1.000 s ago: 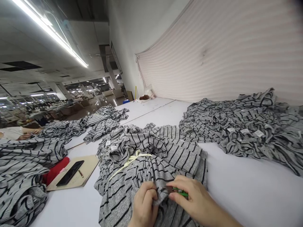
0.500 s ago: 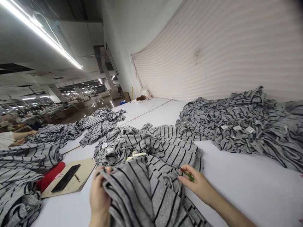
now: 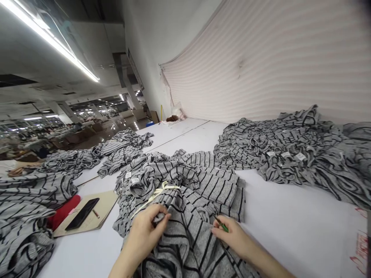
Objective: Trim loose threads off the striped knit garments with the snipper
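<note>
In front of me lies a grey knit garment (image 3: 189,235) with black stripes, bunched on the white table. My left hand (image 3: 149,231) is closed on a fold of it, thumb and fingers pinching the cloth. My right hand (image 3: 232,235) rests at the garment's right side, its fingers closed round a small green-handled tool (image 3: 222,224) with a thin dark tip; its exact kind is hard to make out. A pale yellow tie (image 3: 165,187) lies across the gathered cloth just beyond my left hand. White labels (image 3: 135,180) show on the striped pile behind.
A black phone (image 3: 82,214) and a short pencil (image 3: 96,213) lie on a notepad (image 3: 106,206) at left, beside red cloth (image 3: 65,210). Striped garments are heaped at left and at right (image 3: 290,150). Another person's hand (image 3: 24,169) shows at the far left.
My left hand has shifted right and taken a fold nearer the tie, and the raised cloth has dropped flatter. My right hand has moved slightly left and down, still with the green-handled tool.
</note>
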Tool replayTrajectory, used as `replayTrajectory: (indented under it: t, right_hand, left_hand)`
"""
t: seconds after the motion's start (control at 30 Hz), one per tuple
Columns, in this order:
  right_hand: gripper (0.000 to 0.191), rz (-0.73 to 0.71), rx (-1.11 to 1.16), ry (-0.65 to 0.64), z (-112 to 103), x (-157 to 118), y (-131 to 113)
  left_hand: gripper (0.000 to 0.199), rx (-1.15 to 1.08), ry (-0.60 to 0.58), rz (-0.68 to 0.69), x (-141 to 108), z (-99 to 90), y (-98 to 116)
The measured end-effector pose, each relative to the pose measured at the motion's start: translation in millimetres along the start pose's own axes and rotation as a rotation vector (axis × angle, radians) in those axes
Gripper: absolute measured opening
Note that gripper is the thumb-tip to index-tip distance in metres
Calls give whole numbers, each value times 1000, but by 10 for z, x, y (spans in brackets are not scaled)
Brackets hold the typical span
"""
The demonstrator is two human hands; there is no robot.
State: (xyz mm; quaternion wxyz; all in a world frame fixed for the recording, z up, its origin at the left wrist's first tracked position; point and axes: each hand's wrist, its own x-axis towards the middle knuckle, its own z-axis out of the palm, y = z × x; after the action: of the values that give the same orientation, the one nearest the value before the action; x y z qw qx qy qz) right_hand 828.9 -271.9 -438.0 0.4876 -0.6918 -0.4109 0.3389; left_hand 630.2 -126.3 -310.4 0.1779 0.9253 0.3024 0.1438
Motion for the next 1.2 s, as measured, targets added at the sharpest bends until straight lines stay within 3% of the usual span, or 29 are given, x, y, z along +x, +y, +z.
replayTrajectory:
  t: [0.07, 0.13, 0.2, 0.27, 0.33, 0.4, 0.43, 0.47, 0.53, 0.63, 0.73, 0.8, 0.87, 0.93, 1.07, 1.13, 1.2]
  right_hand:
    - [19, -60, 78, 39, 0, -29, -143]
    - [21, -88, 275, 36, 28, -55, -339]
    - [25, -59, 531, -57, 88, -75, -530]
    - [30, -27, 692, -149, 162, -74, -666]
    - [33, -36, 755, -156, 211, -42, -738]
    - [35, -43, 791, -119, 206, 22, -775]
    - [35, -47, 805, -100, 180, 65, -794]
    - [35, -52, 816, -86, 143, 113, -820]
    - [34, -73, 829, -76, 54, 221, -904]
    - [35, -110, 845, -107, -3, 386, -1107]
    - [38, -128, 841, -168, 120, 525, -1340]
    - [40, -136, 820, -197, 246, 595, -1461]
    - [40, -147, 782, -202, 321, 640, -1517]
    - [38, -156, 724, -195, 299, 651, -1481]
    - [34, -130, 561, -122, 33, 547, -1092]
    - [32, -97, 462, -61, -103, 441, -775]
    - [28, -68, 352, 3, -193, 323, -438]
  left_hand:
    - [15, 30, -72, 53, -67, 160, 92]
    - [27, 96, -88, 127, -126, 390, 198]
    - [22, 171, 1, 182, -150, 569, 266]
    - [8, 110, 9, 166, -131, 581, 253]
    - [10, -94, -90, 97, -80, 395, 138]
    - [7, -299, -165, 27, -10, 72, -68]
    - [11, -385, -118, -14, 29, -109, -193]
    - [18, -447, 4, -58, 70, -285, -322]
    - [26, -499, 392, -164, 151, -576, -547]
    - [30, -478, 525, -226, 255, -724, -627]
    - [36, -430, 372, -156, 337, -517, -335]
    - [51, -263, 133, -10, 384, -332, -99]
    - [34, -68, 49, 57, 419, -261, -8]
    - [17, 53, 104, 8, 424, -354, -142]
    - [24, 197, 367, -241, 292, -677, -826]
    - [22, 252, 395, -296, 191, -655, -1114]
    - [18, 284, 356, -261, 112, -480, -1257]
